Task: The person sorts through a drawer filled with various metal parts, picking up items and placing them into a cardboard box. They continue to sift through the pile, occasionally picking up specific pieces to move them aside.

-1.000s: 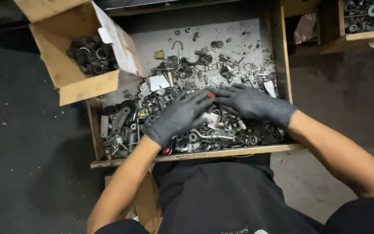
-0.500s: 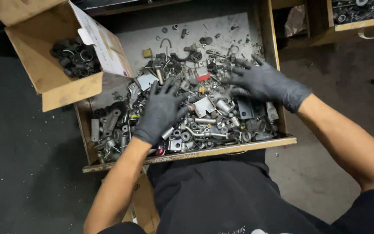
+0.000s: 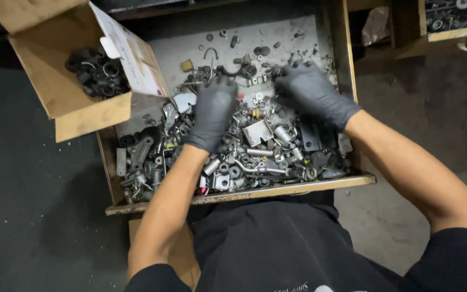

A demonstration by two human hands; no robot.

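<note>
1. Cardboard box (image 3: 55, 81), brown, stood open at ten o'clock; a white paper label (image 3: 131, 57) covered its inner flap, dark rings inside.
2. Wooden tray (image 3: 277, 190) at centre held mixed metal hardware (image 3: 255, 157).
3. Left hand (image 3: 212, 116), black-gloved, lay flat with fingers spread on the heap.
4. Right hand (image 3: 312, 92), gloved, at one o'clock, fingers curled into the parts; whether it gripped anything could not be told.
5. A second tray (image 3: 449, 32) sat at two o'clock.

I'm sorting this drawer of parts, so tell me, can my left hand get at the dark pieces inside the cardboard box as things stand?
Probably yes. The cardboard box stands open-topped at the tray's left corner, its dark pieces uncovered. The left hand rests on the scrap beside it, with only the box's raised flap between to reach over.
</note>
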